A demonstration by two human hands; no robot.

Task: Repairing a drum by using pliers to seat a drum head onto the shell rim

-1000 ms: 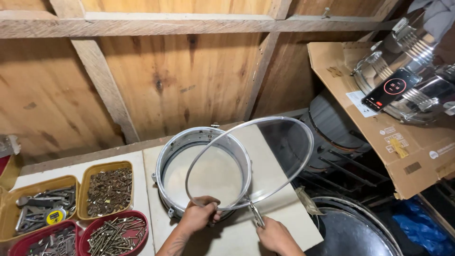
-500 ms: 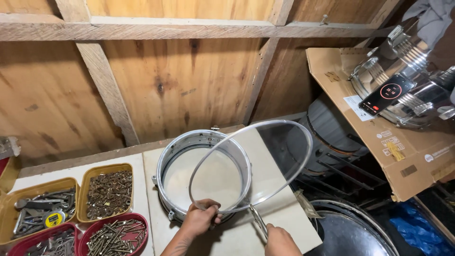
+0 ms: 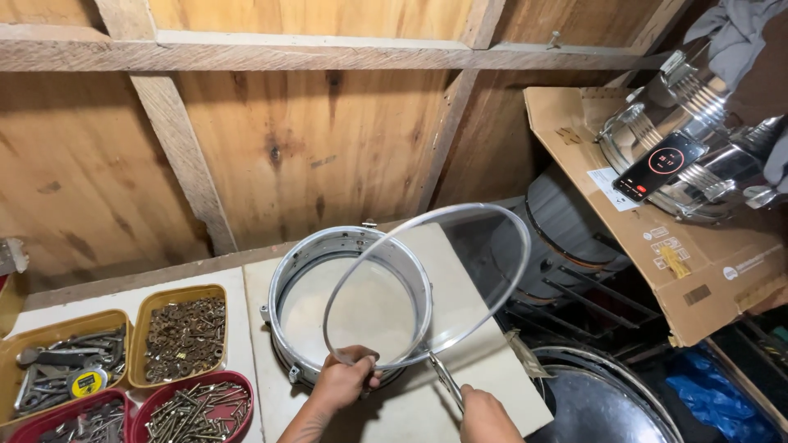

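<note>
Left hand: closed around the lower rim of a clear drumhead, fingers curled over the hoop edge. Drumhead held tilted, raised above and partly overlapping a metal snare drum shell; near edge low at the hand, far edge lifted toward the right.

Right hand: closed in a fist around a thin metal tool, possibly a drum key or screwdriver; exact type not discernible. Tool tip pointing up and left, meeting the drumhead rim just beside the left hand.

Snare drum shell: resting open side up on a pale board, lugs visible along its lower wall. Board lying on the workbench, against a wooden plank wall.

Left of the board: two yellow trays, the nearer one holding small dark hardware, the farther one holding wrenches and a tape measure. In front of these, a red tray of long screws.

Right of the board: a dark drum lying on its side, and a chrome-rimmed drum at the lower edge. Above right: an open cardboard box containing chrome drum shells, with a phone lying on top, screen lit.
</note>
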